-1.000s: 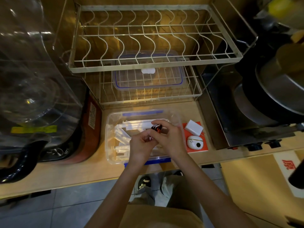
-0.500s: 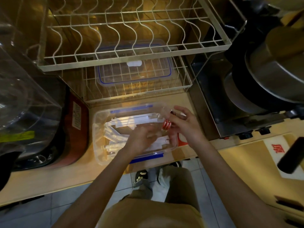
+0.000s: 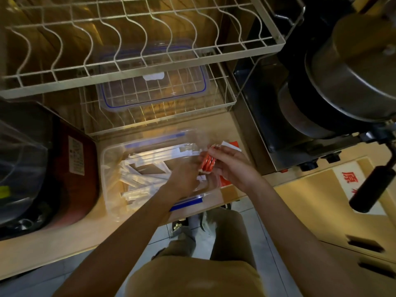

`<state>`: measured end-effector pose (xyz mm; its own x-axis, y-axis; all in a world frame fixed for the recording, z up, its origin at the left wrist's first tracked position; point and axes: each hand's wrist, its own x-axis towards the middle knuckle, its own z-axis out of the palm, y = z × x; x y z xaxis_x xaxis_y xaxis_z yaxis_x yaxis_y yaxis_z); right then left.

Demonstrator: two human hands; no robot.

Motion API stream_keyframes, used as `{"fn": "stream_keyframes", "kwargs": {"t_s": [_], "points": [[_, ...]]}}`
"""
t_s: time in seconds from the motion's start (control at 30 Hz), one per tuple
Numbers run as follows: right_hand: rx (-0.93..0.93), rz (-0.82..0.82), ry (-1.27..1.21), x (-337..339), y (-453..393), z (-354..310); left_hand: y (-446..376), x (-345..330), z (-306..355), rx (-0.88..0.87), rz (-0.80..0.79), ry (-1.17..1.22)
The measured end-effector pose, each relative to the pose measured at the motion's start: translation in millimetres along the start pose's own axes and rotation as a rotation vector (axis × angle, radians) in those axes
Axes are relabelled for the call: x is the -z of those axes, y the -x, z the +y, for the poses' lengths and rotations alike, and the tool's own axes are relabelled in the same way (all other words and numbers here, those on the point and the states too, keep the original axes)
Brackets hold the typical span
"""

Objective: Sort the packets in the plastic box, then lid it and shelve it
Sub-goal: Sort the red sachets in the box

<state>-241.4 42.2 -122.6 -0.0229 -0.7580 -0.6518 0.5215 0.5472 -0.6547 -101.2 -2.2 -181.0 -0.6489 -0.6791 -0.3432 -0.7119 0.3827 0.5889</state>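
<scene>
Up top, a cream wire dish rack (image 3: 137, 50) spreads across the far side, its wavy upper tier sitting over a gridded lower tier (image 3: 222, 97). Off to the left, a dark red appliance (image 3: 75, 168) with a white label sits on the wooden counter (image 3: 64, 239). Over on the right, a big steel pot (image 3: 347, 82) rests on a metal stove (image 3: 265, 133), and a black handle (image 3: 370, 187) juts out nearer us.

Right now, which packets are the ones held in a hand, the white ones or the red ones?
The red packets, a small stack pinched in the right hand at the box's right end. The white packets lie loose inside the plastic box.
</scene>
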Motion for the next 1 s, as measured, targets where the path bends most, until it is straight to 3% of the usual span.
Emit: {"fn": "stream_keyframes", "kwargs": {"t_s": [0.27,0.43,0.63,0.8,1.0], "points": [[0.016,0.013,0.053,-3,4,0,13,18,-33,-0.042,-0.053,-0.099],[0.090,0.042,0.179,-5,3,2,26,15,-46,-0.181,0.003,-0.272],[0.120,0.080,0.277,-8,2,4,29,13,-47,-0.154,0.051,-0.194],[0.111,0.067,0.188,-8,3,5,21,10,-29,-0.261,-0.034,-0.177],[0.133,0.102,0.227,-10,2,7,17,7,-35,-0.221,-0.103,-0.264]]}}
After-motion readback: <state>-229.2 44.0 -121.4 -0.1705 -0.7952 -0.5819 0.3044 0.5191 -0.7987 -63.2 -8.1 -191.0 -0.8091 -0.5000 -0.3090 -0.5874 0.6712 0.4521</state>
